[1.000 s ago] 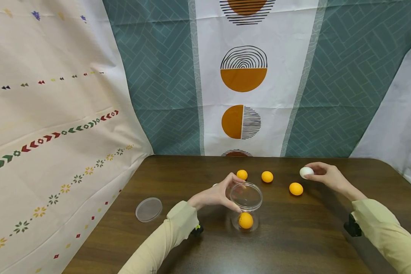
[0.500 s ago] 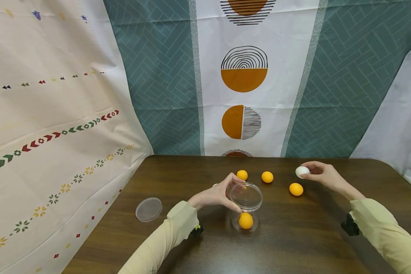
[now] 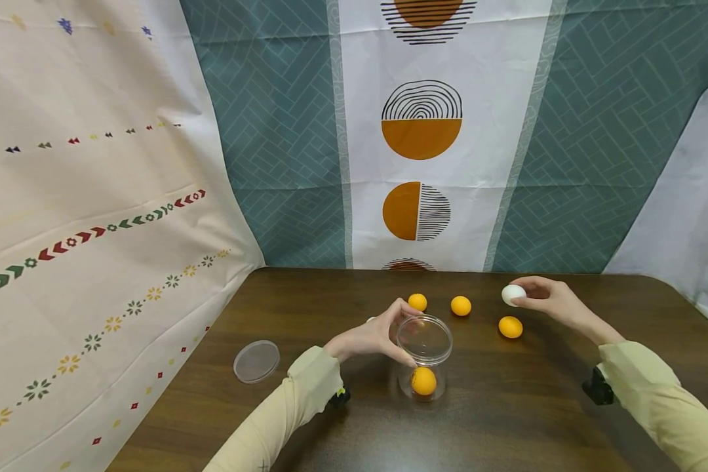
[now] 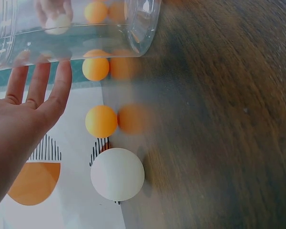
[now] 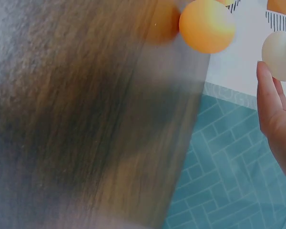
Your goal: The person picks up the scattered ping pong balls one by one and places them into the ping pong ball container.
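Right hand [image 3: 545,300] has carried the white ball [image 3: 512,294] leftward since the earlier frames, fingertips pinching it above the table [image 3: 537,406] near the back edge. Left hand [image 3: 373,337] unchanged, fingers curled round the clear jar [image 3: 425,341] mid-table, one orange ball [image 3: 423,381] inside. Bare wood lies between jar and front edge. Left wrist view alone shows a second white ball [image 4: 117,174] behind that hand

Clear lid [image 3: 256,360], patterned cloth backdrop [image 3: 419,131]
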{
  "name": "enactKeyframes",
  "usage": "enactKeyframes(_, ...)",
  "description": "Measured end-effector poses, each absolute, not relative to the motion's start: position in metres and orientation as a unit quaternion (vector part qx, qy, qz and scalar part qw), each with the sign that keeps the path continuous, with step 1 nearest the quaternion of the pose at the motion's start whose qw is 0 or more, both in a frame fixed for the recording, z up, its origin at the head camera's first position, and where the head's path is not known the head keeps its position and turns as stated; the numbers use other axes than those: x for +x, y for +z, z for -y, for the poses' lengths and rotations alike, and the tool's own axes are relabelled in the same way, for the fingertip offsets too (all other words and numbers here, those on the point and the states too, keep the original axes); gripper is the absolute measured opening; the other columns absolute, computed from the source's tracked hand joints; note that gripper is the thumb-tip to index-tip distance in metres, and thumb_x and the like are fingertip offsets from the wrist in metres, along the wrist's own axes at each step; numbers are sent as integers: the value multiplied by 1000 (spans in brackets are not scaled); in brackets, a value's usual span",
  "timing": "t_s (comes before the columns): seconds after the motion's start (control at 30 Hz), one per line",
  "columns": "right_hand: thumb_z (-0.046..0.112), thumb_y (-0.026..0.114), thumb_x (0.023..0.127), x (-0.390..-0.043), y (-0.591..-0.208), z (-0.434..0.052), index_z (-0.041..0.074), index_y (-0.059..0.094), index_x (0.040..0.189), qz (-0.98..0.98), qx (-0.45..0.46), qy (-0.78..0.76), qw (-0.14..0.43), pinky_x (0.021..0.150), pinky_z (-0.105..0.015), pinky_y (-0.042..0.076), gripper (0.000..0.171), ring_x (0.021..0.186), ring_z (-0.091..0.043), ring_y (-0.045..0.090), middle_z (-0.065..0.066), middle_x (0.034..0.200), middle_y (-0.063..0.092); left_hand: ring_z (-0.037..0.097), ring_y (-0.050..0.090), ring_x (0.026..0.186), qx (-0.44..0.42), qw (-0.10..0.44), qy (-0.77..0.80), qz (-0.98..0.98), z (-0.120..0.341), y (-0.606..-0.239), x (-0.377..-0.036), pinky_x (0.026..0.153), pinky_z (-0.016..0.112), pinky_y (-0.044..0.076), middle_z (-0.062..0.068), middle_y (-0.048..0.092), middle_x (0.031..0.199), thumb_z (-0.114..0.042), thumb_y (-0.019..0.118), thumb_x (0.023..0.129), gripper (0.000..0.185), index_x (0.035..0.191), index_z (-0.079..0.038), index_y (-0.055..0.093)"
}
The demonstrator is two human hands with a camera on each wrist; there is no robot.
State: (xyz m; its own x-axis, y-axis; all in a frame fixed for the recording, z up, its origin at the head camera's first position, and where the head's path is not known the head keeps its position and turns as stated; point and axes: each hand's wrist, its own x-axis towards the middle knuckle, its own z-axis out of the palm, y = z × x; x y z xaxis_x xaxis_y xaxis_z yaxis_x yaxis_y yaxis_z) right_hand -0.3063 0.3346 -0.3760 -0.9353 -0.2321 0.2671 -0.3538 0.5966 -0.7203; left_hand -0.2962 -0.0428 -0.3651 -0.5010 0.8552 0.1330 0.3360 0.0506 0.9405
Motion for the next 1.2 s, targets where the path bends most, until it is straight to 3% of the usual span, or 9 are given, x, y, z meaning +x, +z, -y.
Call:
enactKeyframes(0.23, 24, 65, 85, -306, -374, -329, 0, 54, 117, 886, 173, 425, 69, 73, -23, 46, 41, 88, -19, 57, -17, 109, 57, 24, 44, 114, 435, 251, 537, -678, 44, -358, -291, 90, 38, 39, 17, 41, 125, 6, 70, 72, 68, 124, -1, 27)
enactKeyframes(0.43, 23, 65, 84, -306, -372, -323, 1, 54, 117, 881, 183, 431, 66, 73, -24, 46, 41, 87, -19, 57, -15, 106, 58, 36, 39, 116, 440, 252, 541, -671, 44, -359, -291, 91, 47, 36, 23, 38, 126, 7, 70, 72, 68, 124, 0, 26)
enactKeyframes(0.67, 22, 66, 84, -305, -369, -316, 1, 54, 117, 872, 191, 448, 52, 73, -26, 46, 41, 88, -21, 57, -16, 106, 58, 25, 45, 113, 437, 243, 536, -681, 44, -359, -291, 89, 42, 39, 18, 41, 124, 6, 70, 72, 67, 123, -2, 28)
enactKeyframes(0.83, 22, 66, 84, -303, -365, -311, 2, 54, 117, 868, 196, 453, 48, 74, -27, 46, 41, 89, -23, 57, -15, 106, 58, 26, 44, 114, 437, 247, 538, -677, 43, -359, -291, 89, 40, 40, 19, 40, 125, 6, 70, 72, 67, 123, -1, 28)
enactKeyframes(1.03, 23, 66, 83, -301, -361, -307, 3, 55, 117, 869, 196, 452, 45, 74, -30, 46, 41, 89, -24, 57, -13, 106, 58, 23, 45, 113, 439, 241, 540, -676, 42, -376, -304, 88, 36, 41, 12, 43, 123, 7, 71, 71, 69, 124, -5, 29)
enactKeyframes(1.2, 22, 66, 84, -301, -359, -304, 4, 54, 118, 867, 202, 455, 41, 74, -30, 47, 41, 89, -25, 57, -13, 106, 58, 30, 43, 115, 443, 235, 541, -675, 41, -383, -308, 88, 39, 41, 12, 44, 123, 4, 73, 71, 68, 122, -9, 30)
